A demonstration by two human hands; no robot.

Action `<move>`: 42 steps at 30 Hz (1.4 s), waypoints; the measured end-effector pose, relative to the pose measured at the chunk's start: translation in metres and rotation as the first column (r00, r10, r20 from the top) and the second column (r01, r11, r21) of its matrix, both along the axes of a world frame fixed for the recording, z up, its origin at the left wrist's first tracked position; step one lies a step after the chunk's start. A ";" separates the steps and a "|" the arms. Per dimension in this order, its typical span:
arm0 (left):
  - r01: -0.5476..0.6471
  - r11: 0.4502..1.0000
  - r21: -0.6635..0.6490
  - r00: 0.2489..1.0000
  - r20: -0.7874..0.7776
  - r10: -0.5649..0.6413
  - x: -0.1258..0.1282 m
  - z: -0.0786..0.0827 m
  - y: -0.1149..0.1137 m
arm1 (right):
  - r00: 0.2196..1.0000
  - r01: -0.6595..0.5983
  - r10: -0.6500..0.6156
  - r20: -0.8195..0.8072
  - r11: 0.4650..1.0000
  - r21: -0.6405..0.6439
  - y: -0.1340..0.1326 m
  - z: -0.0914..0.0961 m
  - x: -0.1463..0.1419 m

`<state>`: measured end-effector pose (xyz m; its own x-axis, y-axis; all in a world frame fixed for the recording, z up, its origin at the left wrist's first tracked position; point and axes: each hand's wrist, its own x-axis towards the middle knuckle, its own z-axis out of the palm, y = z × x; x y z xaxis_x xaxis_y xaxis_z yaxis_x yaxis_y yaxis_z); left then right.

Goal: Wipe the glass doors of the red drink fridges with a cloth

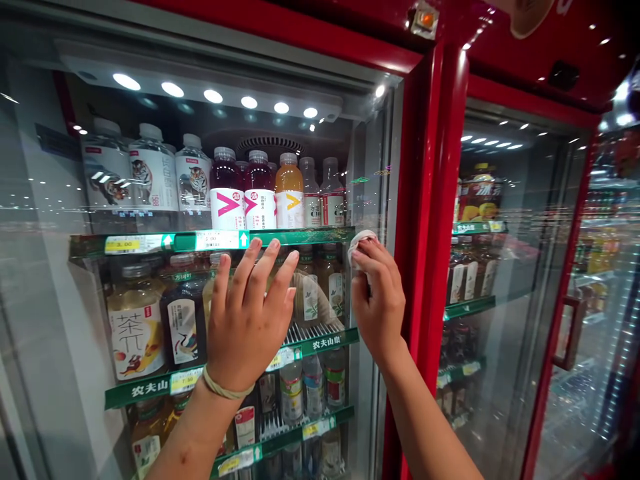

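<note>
Pale cloth (355,245) wadded in right hand (381,297); long axis unclear.

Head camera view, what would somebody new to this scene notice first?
Probably the left hand, spread wide near the middle in front of the glass door, and the right hand beside it, gripping a pale cloth near the door's right side. Behind the glass, purple-drink bottles stand on the top shelf, below bright round lights.
</note>
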<state>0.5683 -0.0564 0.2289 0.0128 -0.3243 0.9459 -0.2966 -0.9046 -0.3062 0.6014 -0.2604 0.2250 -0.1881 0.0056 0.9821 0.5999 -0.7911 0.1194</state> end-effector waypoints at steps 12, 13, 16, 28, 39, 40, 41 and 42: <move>-0.033 0.999 0.012 0.999 0.025 0.033 -0.001 0.000 0.000 | 0.999 -0.024 0.024 -0.028 1.000 -0.003 0.002 0.002 -0.001; -0.035 0.999 0.014 0.999 0.028 0.035 -0.001 0.000 0.000 | 0.999 -0.025 0.023 -0.041 0.999 -0.032 0.003 0.002 -0.001; -0.033 0.999 0.016 0.999 0.033 0.032 -0.001 0.001 0.000 | 0.998 -0.012 0.006 -0.056 0.994 -0.108 0.005 0.000 -0.002; -0.002 1.000 0.006 1.000 0.015 0.002 0.000 0.000 0.001 | 0.997 -0.039 0.034 -0.069 0.997 -0.069 0.014 -0.001 -0.006; 0.063 0.998 -0.017 0.998 -0.022 -0.063 0.001 0.000 0.001 | 0.998 -0.024 0.021 -0.051 0.998 -0.059 0.011 -0.004 -0.006; 0.055 0.998 -0.015 0.998 -0.019 -0.055 0.001 0.000 0.001 | 0.998 -0.025 0.023 -0.052 0.999 -0.036 0.012 -0.003 -0.006; 0.048 0.999 -0.013 0.999 -0.017 -0.049 0.001 0.000 0.001 | 0.998 -0.026 0.024 -0.058 0.999 -0.034 0.013 -0.002 -0.006; 0.044 0.999 -0.012 0.999 -0.016 -0.044 0.001 0.000 0.001 | 0.997 -0.026 0.022 -0.068 0.998 -0.052 0.013 -0.002 -0.006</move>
